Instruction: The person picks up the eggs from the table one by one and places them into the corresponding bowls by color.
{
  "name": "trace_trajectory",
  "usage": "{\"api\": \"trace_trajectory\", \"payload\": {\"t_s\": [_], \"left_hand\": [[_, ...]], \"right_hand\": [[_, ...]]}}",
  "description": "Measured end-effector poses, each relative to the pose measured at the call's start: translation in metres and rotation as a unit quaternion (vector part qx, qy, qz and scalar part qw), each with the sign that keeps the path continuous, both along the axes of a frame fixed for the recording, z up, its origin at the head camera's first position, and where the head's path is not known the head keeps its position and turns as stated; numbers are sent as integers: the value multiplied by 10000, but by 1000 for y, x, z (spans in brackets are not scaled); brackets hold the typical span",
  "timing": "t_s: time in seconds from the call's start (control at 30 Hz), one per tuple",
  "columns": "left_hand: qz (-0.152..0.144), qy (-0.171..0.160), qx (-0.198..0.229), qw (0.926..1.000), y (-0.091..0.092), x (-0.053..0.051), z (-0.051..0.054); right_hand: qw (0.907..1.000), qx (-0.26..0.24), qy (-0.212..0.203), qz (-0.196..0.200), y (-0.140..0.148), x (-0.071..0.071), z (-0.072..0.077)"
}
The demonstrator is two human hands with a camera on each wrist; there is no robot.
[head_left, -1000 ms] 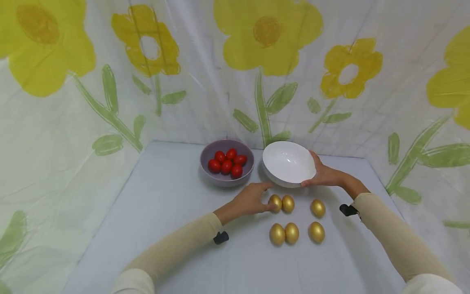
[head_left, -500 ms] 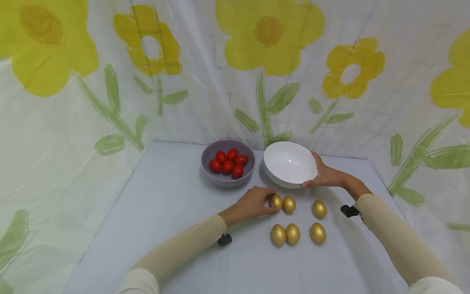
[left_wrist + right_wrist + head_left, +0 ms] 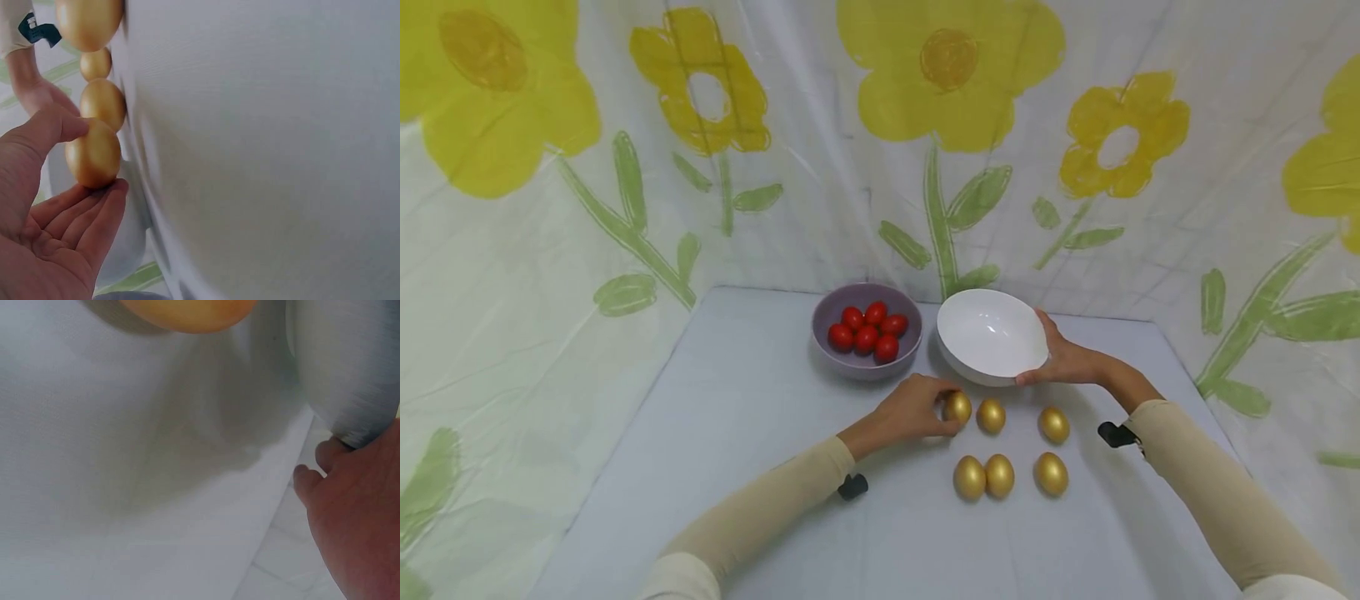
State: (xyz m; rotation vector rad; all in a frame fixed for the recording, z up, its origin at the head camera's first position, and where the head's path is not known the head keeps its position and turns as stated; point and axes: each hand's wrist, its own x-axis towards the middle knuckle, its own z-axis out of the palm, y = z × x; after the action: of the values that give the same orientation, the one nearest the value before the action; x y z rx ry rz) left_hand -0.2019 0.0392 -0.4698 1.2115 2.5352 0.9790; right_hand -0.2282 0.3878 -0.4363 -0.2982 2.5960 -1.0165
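Note:
My left hand [image 3: 912, 410] pinches a golden egg [image 3: 957, 407] between thumb and fingertips, just in front of the white bowl [image 3: 988, 333]. In the left wrist view the thumb lies on one side of that egg [image 3: 94, 154] and the fingertips on the other. A second golden egg [image 3: 991, 416] sits close to its right. My right hand [image 3: 1066, 358] grips the right side of the white bowl, which is tilted and has nothing inside. In the right wrist view part of the bowl [image 3: 350, 362] shows beside my right hand [image 3: 362, 512].
A purple bowl [image 3: 865, 372] with several red eggs [image 3: 866, 339] stands left of the white bowl. More golden eggs lie on the table: one at the right [image 3: 1054, 425], and a nearer row of three [image 3: 1051, 474]. A flowered curtain [image 3: 820, 208] hangs behind.
My left hand has closed its fingers on the leftmost golden egg and shifted it slightly left, away from the egg beside it. My right hand still grips the white bowl.

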Motion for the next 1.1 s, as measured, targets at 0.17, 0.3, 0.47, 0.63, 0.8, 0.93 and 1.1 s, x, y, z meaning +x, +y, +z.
{"api": "trace_trajectory", "payload": {"t_s": [0.17,0.3,0.47,0.63,0.8,0.93,1.1], "left_hand": [[-157,-366,473,9981,-2,-1,17],[-250,-219,777,9964,1,-5,45],[-4,253,926,9954,6,-24,82],[297,484,417,9975,16,-54,96],[322,645,-179,9972,33,-82,95],[374,965,-602,9928,47,-96,89],[330,1411,-1257,9814,65,-110,79]], "right_hand": [[10000,-75,-56,-13,3,0,-1],[10000,-60,14,-16,3,0,-1],[10000,-2,44,24,2,0,0],[10000,24,-18,-30,2,-1,-1],[9999,51,-73,-63,1,-2,-1],[9999,59,-123,-92,0,-2,-1],[9999,-49,-73,-114,0,-1,-2]]}}
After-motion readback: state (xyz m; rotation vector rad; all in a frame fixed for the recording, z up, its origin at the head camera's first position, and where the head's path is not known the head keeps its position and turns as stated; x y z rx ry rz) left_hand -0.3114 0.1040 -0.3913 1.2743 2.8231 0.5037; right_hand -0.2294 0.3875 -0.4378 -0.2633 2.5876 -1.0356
